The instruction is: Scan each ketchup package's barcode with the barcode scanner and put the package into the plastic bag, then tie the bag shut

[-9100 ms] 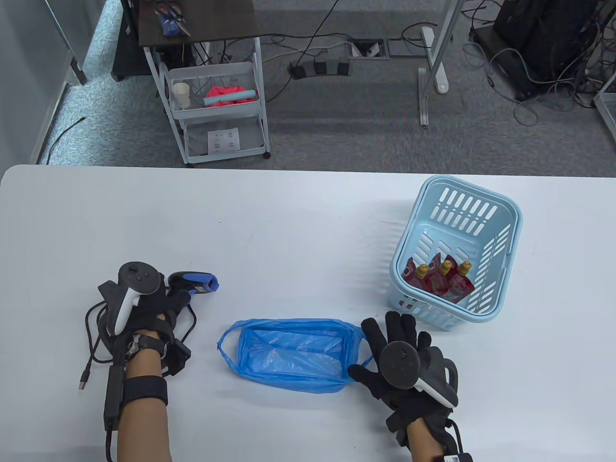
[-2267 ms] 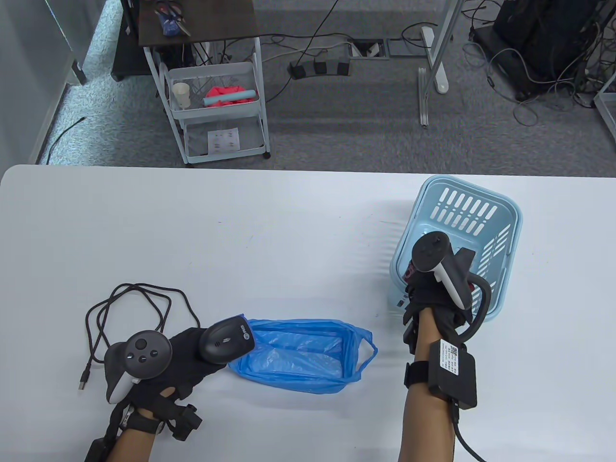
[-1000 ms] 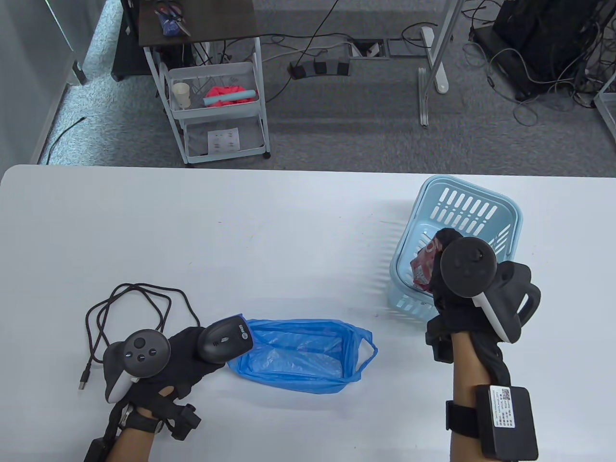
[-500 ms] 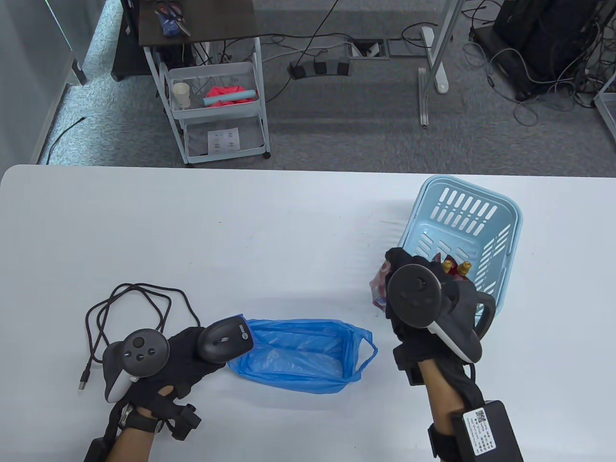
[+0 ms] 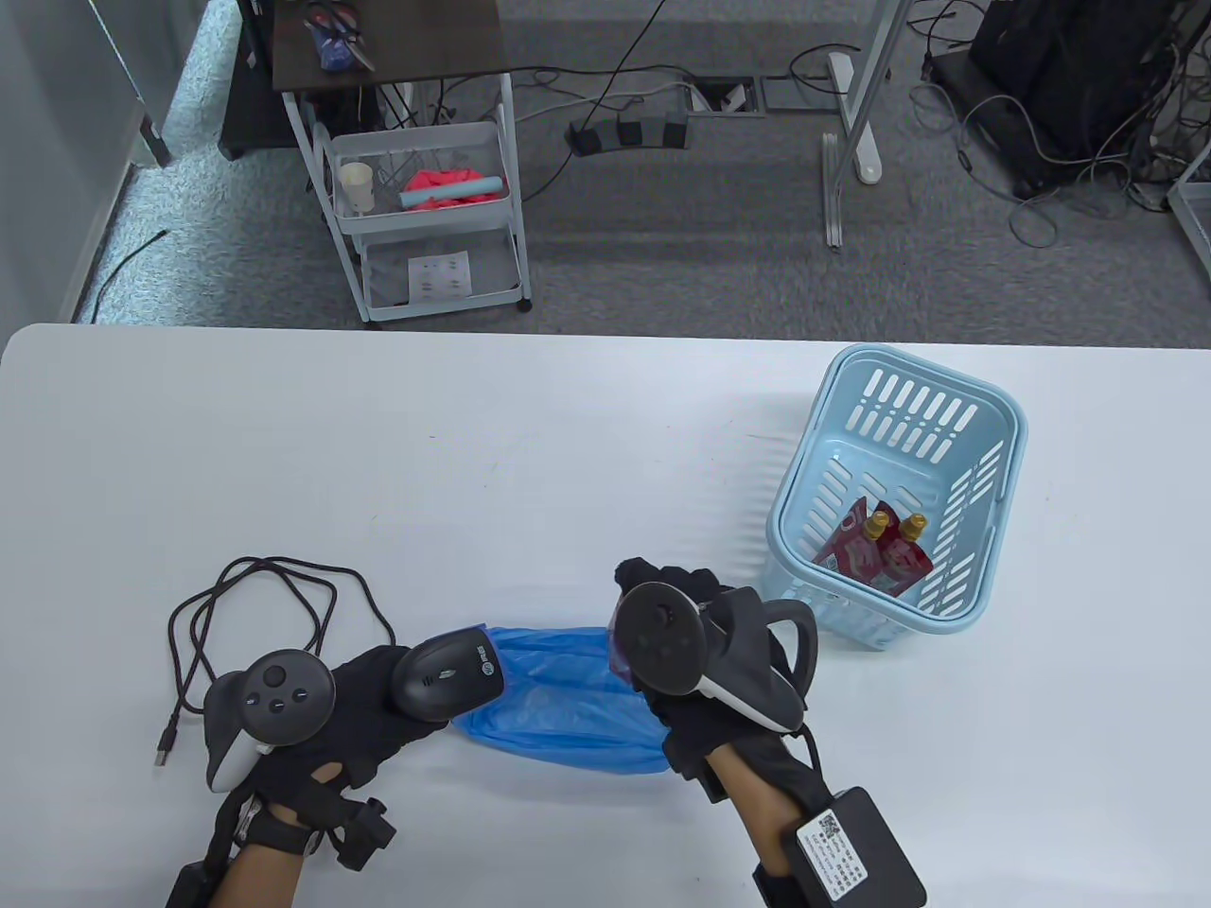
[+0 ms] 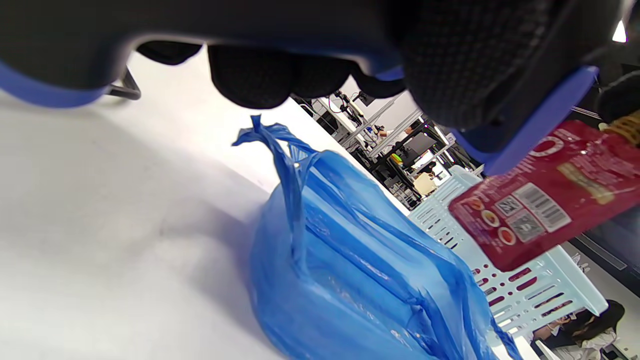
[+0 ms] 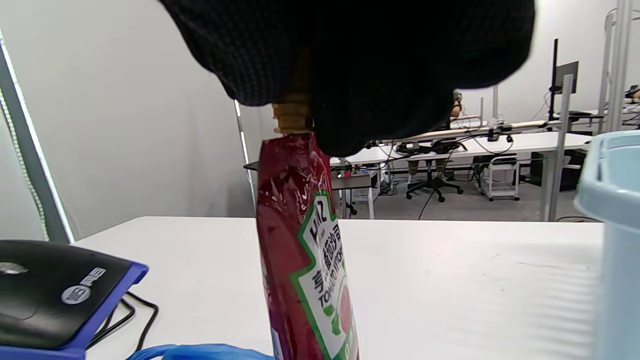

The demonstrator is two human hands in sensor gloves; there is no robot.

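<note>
While my right hand (image 5: 705, 653) pinches the ketchup pouch (image 7: 305, 250) by its cap, the pouch hangs upright over the blue bag (image 5: 558, 700). At the bag's left end, my left hand (image 5: 350, 705) grips the scanner (image 5: 445, 672). Right of the bag, two pouches (image 5: 880, 553) lie in the basket (image 5: 984, 416) on the desk (image 5: 520, 454).

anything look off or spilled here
Nothing stands out. The right hand holds one intact ketchup package by its cap over the blue bag, barcode facing the scanner in the left hand. Two packages stand in the basket.
</note>
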